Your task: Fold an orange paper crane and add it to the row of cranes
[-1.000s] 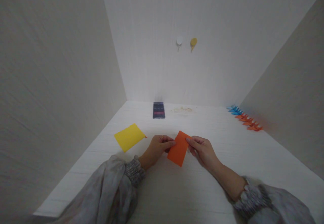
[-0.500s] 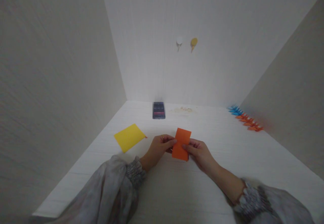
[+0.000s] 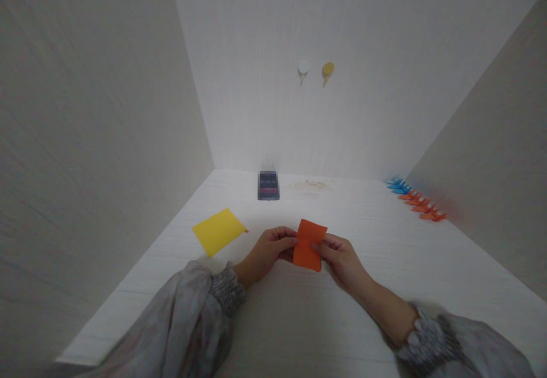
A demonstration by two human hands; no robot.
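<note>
Between my two hands is a folded orange paper (image 3: 308, 237), a narrow upright rectangle tilted slightly to the right. My left hand (image 3: 273, 248) pinches its left edge, thumb in front and fingers behind; a ring shows on one finger. On the opposite edge, my right hand (image 3: 339, 254) grips the paper with the thumb on its front face. The fingers behind the paper are partly hidden. Left of my left hand, a yellow paper sheet (image 3: 219, 232) lies flat on the white table (image 3: 363, 218), with a tiny orange bit at its right corner.
A dark phone-like device (image 3: 268, 185), its screen blurred, is near the back wall. Along the right wall stands a row of folded paper figures, blue ones (image 3: 398, 185) behind orange ones (image 3: 421, 202). A white hook (image 3: 303, 68) and a yellow hook (image 3: 327, 70) are on the back wall.
Both hands have shifted slightly right with the orange paper. The paper's top has dipped a little and its face looks darker and more tilted.
</note>
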